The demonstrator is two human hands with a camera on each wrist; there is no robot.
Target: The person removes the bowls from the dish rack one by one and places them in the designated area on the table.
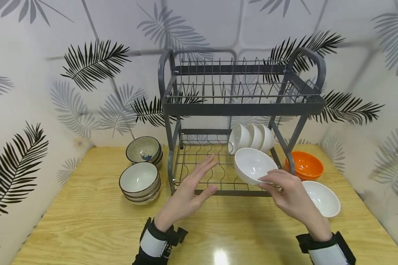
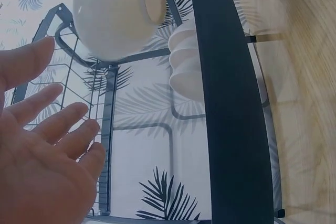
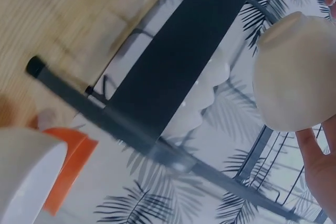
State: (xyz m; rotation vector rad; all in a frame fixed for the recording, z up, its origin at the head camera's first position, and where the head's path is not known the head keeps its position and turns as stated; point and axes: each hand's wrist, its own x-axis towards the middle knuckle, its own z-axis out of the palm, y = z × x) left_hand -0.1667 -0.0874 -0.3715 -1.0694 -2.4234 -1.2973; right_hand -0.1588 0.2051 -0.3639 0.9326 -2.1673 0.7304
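A white bowl (image 1: 254, 165) is pinched at its right rim by my right hand (image 1: 290, 191), in front of the lower tier of a dark grey dish rack (image 1: 242, 109). It is tilted, its hollow facing up and toward me. To its left my left hand (image 1: 189, 195) is raised with its fingers extended, touching nothing. Behind the held bowl, several white bowls (image 1: 239, 138) stand on edge in a row at the right of the lower tier. The right wrist view shows the held bowl (image 3: 296, 72) from its foot side, with fingers beneath it.
Left of the rack are two stacks of patterned bowls, a rear stack (image 1: 143, 149) and a front stack (image 1: 139, 180). To the right, orange bowls (image 1: 306, 165) sit behind another white bowl (image 1: 323, 198). The rack's upper tier (image 1: 232, 88) overhangs the lower one. Leaf-patterned wall covering stands behind.
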